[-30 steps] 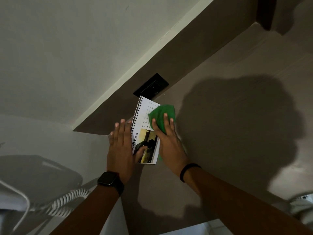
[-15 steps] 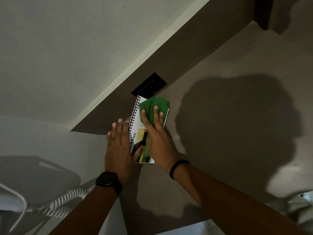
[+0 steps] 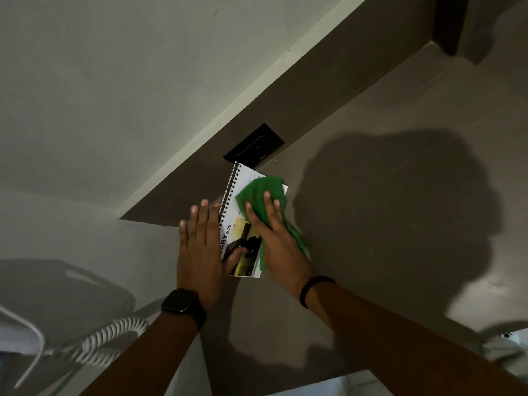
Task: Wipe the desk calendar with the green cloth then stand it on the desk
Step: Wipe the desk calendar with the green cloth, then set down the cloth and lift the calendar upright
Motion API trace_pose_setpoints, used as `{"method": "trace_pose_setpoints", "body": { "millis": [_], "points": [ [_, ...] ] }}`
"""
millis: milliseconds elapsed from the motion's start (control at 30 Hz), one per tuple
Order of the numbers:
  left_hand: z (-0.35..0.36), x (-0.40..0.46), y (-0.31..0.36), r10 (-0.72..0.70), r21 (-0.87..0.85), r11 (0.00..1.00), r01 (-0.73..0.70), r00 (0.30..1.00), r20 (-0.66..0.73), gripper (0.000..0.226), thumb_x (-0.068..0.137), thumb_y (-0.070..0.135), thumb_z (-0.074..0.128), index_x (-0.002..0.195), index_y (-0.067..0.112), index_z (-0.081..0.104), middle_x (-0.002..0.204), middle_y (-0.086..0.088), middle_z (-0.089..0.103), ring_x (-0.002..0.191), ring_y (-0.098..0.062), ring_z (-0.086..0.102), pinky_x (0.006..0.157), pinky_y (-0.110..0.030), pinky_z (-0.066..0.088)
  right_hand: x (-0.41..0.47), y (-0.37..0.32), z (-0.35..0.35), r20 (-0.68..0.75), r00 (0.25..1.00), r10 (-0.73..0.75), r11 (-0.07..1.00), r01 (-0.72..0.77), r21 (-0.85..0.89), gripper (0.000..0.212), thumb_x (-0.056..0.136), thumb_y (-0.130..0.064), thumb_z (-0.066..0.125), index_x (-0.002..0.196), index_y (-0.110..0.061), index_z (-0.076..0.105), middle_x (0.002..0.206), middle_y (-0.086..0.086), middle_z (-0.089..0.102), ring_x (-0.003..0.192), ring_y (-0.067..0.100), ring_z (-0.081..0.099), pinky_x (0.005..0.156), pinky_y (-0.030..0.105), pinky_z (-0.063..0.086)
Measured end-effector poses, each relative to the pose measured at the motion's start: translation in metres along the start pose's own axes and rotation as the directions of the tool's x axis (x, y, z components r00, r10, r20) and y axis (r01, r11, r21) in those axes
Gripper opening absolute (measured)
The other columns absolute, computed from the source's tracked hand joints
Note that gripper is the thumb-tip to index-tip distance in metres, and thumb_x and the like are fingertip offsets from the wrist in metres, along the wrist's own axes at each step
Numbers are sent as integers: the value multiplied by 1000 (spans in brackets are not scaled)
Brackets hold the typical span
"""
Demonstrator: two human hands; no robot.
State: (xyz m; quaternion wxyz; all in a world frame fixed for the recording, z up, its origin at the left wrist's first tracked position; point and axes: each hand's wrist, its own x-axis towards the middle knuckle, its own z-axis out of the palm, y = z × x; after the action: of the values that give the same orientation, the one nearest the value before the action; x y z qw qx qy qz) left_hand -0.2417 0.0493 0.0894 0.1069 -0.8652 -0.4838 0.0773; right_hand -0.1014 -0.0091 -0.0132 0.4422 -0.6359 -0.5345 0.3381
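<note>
The desk calendar (image 3: 239,186) lies flat on the brown desk (image 3: 371,224), its black spiral binding along the left edge and a photo on its near half. My left hand (image 3: 200,247) lies flat beside the binding, thumb pressed on the photo, pinning the calendar down. My right hand (image 3: 274,241) presses the green cloth (image 3: 258,192) onto the calendar's far right part. The cloth covers much of the white date grid and trails off the right edge under my palm.
A black wall socket (image 3: 254,145) sits in the brown backsplash just beyond the calendar. A coiled white cord (image 3: 108,338) and a white cable lie at the lower left. A dark shadow falls over the desk to the right.
My right hand has slid the green cloth back to the right over the calendar's far part, after moving left and forward half a second ago. The left hand has stayed in place.
</note>
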Motion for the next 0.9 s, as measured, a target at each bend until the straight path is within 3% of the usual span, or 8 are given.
{"method": "trace_pose_setpoints", "body": {
  "millis": [200,333,467,567,633,733,800,900],
  "points": [
    [4,-1,-1,-22,-1,1000,22,1000,11,105,92,55,72,168,10,16,176,-20,17,163,-36,9,130,-58,7,32,-12,-12,-78,988,134,987,-125,104,110,85,24,51,165,-39,10,174,-2,-18,159,30,-13,100,42,59],
    [2,0,-2,-15,27,1000,14,999,31,105,92,60,68,168,9,17,176,-20,15,163,-38,10,130,-61,10,6,3,-23,74,992,104,993,-99,-60,97,90,21,44,166,-28,11,174,7,-14,160,32,-6,117,42,44],
    [-8,-1,4,-59,32,998,58,998,33,107,95,76,52,169,9,14,177,-22,8,164,-40,4,130,-65,6,13,9,-77,132,965,227,968,-209,-139,86,94,13,49,166,-21,14,174,15,-4,160,36,0,124,50,31],
    [-20,3,22,-95,-74,993,89,992,-85,107,93,79,40,170,12,7,177,-23,1,164,-37,-6,131,-55,-8,28,19,-144,83,964,252,940,-224,-258,85,92,12,50,165,-17,18,173,19,0,160,38,6,126,46,18],
    [-23,13,47,7,-149,988,-31,988,-153,100,98,71,42,170,14,5,177,-21,-2,164,-34,-12,132,-45,-13,36,32,-197,62,960,275,901,-234,-366,83,95,10,48,166,-19,17,174,16,-3,160,38,6,126,45,18],
    [-8,35,103,110,-299,940,-167,974,-197,88,100,58,55,168,9,25,177,-20,15,166,-35,5,135,-52,9,47,51,-263,29,964,263,824,-209,-527,80,97,6,51,166,-19,19,174,19,-1,158,42,11,123,52,27],
    [6,52,144,26,-427,902,-62,996,-90,89,100,63,54,167,11,27,177,-18,20,165,-37,11,131,-58,22,56,63,-288,12,968,249,765,-189,-616,78,98,2,55,165,-14,19,172,23,1,158,44,8,124,55,28],
    [35,83,193,-60,-540,839,75,997,45,92,97,70,52,168,19,24,177,-16,18,164,-39,10,130,-61,18,70,87,-305,30,963,268,707,-176,-685,71,102,-10,53,165,-12,20,172,24,3,158,45,8,126,57,23]
  ]
}}
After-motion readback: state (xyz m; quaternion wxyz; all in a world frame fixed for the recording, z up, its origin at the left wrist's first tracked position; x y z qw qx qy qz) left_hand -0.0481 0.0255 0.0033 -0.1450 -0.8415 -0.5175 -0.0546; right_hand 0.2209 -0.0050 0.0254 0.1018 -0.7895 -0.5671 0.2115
